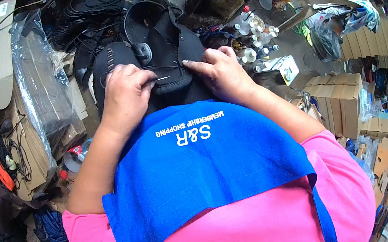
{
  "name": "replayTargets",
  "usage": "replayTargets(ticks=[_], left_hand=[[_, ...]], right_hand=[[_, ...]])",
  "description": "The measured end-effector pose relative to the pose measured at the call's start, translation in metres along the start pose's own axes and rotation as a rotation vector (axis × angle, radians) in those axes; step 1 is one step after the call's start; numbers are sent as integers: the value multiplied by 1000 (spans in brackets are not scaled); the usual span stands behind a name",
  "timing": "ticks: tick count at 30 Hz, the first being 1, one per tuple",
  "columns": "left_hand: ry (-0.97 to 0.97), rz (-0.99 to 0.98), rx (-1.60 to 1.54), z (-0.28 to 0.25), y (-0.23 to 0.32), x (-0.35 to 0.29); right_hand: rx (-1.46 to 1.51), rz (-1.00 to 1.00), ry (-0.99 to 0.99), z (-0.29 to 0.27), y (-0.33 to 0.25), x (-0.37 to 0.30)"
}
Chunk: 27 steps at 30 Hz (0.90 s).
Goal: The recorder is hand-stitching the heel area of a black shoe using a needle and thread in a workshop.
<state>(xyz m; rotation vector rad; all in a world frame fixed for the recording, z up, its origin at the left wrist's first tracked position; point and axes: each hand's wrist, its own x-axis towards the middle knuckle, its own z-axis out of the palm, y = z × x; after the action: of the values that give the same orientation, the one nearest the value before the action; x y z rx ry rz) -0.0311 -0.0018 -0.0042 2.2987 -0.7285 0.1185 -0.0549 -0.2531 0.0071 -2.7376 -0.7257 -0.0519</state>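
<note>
My left hand (pixel 126 90) is closed in a pinch on a thin, silvery needle (pixel 162 78), whose point sticks out toward the right. A dark thread loops by its fingers. Across my lap lies a black shoe (pixel 165 53) with its toe toward me and gathered stitching along the toe edge. At its right side my right hand (pixel 224 70) grips the edge, the index finger pressed on the black material and the thumb hidden. Left of it, partly behind my left hand, is another black shoe (pixel 113 57) with a row of stitches on top.
Dark cords and black shoe pieces (pixel 89 15) are heaped beyond the shoes. Several small bottles (pixel 256 32) stand to the right. Stacked cardboard boxes (pixel 338 100) are farther right. Plastic-wrapped cardboard (pixel 44 80) leans at the left. My blue apron (pixel 202 166) covers my lap.
</note>
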Motion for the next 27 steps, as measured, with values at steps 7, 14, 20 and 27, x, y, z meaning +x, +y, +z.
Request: replayTargets(ticks=[7,14,20,27], left_hand=[[104,14,73,17,-5,17],[-7,-28,-19,25,-11,21],[-24,-32,20,25,-12,22],[-44,-22,30,24,-11,23]], right_hand=[[369,99,-146,-4,28,12],[626,159,-357,-9,51,35],[665,122,-370,-7,56,39],[698,121,-395,-9,57,41]])
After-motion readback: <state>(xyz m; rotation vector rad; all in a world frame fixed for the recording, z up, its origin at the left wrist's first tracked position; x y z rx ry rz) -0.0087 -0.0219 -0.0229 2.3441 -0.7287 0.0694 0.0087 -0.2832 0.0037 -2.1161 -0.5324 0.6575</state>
